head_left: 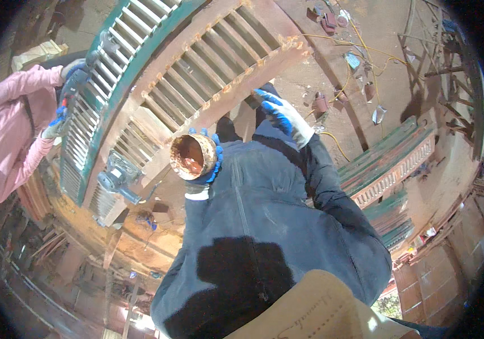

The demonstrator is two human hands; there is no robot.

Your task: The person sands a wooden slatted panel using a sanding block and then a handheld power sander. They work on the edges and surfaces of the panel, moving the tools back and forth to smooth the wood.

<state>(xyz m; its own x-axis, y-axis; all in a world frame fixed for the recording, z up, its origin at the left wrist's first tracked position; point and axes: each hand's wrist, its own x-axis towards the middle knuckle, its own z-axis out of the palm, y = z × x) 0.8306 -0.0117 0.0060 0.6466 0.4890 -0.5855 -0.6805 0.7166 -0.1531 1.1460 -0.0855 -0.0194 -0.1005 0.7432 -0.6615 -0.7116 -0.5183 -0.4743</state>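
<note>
My left hand point(217, 158), in a blue-and-white work glove, is wrapped round a tub point(177, 148) with a crusted, smeared rim. Reddish-brown paste point(192, 157) lies inside it. In the same kind of glove, my right hand point(285, 114) is closed beside the lower edge of a slatted wooden panel point(219, 107). A small dark flat piece point(251, 102) shows at its fingertips; what kind of tool it is cannot be made out. Patches of orange-brown filler point(226, 85) dot the panel's frame along the slat ends.
Another person in pink point(19, 124) holds a power tool point(75, 85) against a green slatted panel point(132, 42) at the left. A blue power tool point(115, 179) rests on the near panel end. Yellow cable point(369, 51) crosses the floor; stacked panels point(391, 164) lie right.
</note>
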